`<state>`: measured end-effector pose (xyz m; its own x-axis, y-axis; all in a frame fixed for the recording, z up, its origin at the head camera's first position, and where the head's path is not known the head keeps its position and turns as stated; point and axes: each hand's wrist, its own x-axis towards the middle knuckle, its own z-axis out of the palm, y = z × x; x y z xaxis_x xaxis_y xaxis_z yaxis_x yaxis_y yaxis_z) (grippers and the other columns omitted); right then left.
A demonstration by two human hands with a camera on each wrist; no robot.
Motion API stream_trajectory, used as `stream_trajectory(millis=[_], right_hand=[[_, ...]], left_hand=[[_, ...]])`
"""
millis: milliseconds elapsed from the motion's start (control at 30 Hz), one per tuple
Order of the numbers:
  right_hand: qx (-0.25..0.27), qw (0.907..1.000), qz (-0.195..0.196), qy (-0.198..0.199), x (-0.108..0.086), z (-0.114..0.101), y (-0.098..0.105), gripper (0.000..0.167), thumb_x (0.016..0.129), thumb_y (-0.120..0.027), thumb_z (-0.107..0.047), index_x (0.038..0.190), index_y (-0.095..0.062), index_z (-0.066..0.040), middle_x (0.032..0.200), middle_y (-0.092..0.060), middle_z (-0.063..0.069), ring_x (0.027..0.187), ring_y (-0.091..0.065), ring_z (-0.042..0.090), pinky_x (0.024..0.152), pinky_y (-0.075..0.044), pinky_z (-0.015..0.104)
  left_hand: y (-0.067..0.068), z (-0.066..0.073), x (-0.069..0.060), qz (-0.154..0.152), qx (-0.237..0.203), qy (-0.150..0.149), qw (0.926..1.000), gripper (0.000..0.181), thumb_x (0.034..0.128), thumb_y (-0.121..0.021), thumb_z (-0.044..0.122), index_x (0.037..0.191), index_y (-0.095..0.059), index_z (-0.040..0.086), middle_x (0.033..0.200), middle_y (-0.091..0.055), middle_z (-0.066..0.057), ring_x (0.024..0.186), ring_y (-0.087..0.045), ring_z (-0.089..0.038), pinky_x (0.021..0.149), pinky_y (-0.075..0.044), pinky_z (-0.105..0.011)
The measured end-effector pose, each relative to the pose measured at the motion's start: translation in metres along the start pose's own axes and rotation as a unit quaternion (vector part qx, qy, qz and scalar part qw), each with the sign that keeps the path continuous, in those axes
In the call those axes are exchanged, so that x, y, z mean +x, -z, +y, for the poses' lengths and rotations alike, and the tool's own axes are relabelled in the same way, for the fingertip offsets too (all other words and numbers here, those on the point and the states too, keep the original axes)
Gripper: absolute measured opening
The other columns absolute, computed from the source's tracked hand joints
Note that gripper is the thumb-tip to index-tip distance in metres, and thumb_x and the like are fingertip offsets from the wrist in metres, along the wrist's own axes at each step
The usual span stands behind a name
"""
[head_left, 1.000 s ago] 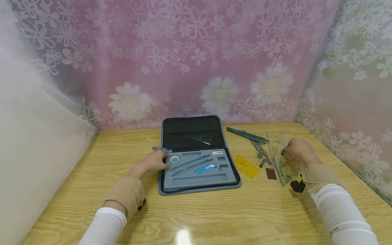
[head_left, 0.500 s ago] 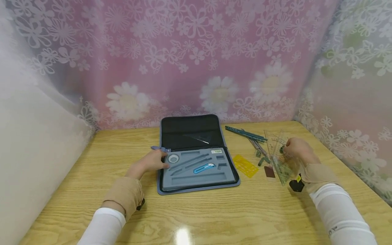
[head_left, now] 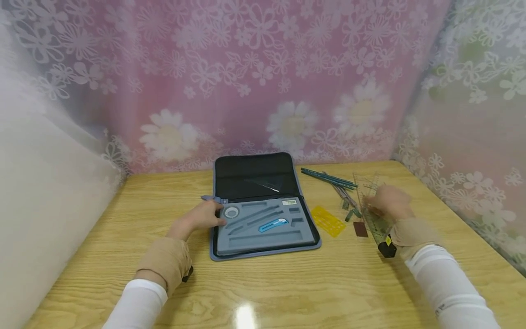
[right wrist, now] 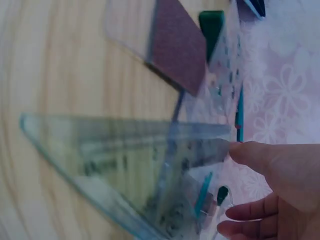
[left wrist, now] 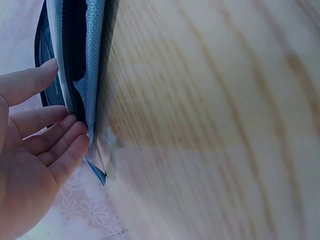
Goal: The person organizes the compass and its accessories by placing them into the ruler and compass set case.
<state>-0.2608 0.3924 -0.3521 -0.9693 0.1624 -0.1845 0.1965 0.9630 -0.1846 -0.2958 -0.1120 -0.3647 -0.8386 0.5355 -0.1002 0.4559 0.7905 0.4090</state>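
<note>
Left hand: loose, bracing case alongside. Right hand: thumb touching set square, can't tell if pinching; should be lifting edge-first.

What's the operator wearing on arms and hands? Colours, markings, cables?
White sleeves on both forearms, beige wraps round both wrists. A black unit shows under each wrap; the right one has a yellow patch. Dark marking on the right sleeve, unreadable. Left hand and right hand ungloved. No cables visible.
</note>
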Motion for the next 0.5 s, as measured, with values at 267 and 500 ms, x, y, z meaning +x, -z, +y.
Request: stream_trajectory(millis=[267, 500], right_hand=[[-0.028, 0.9994, 0.005, -0.022, 0.006, -0.008, -0.008, 0.039, 0.089, -0.047, -0.038, 0.06, -0.05, -0.012, 0.067, -0.05, 0.009, 0.062, -0.047, 0.026, 0.056, -0.04, 0.044], [-0.02, 0.9994, 0.025, -0.014, 0.005, 0.0, -0.012, 0.041, 0.089, -0.048, -0.039, 0.074, -0.059, -0.003, 0.08, -0.056, 0.021, 0.06, -0.049, 0.027, 0.051, -0.039, 0.039]], left_hand=[[-0.001, -0.003, 0.001, 0.005, 0.005, -0.008, 0.9999, 0.055, 0.0825, -0.07, 0.02, 0.125, -0.053, -0.01, 0.12, -0.057, -0.024, 0.111, -0.053, -0.036, 0.09, -0.043, -0.047], [-0.001, -0.003, 0.001, 0.005, 0.005, -0.013, 0.9999, 0.055, 0.0825, -0.07, 0.02, 0.124, -0.053, -0.01, 0.12, -0.057, -0.024, 0.112, -0.052, -0.037, 0.092, -0.042, -0.047]])
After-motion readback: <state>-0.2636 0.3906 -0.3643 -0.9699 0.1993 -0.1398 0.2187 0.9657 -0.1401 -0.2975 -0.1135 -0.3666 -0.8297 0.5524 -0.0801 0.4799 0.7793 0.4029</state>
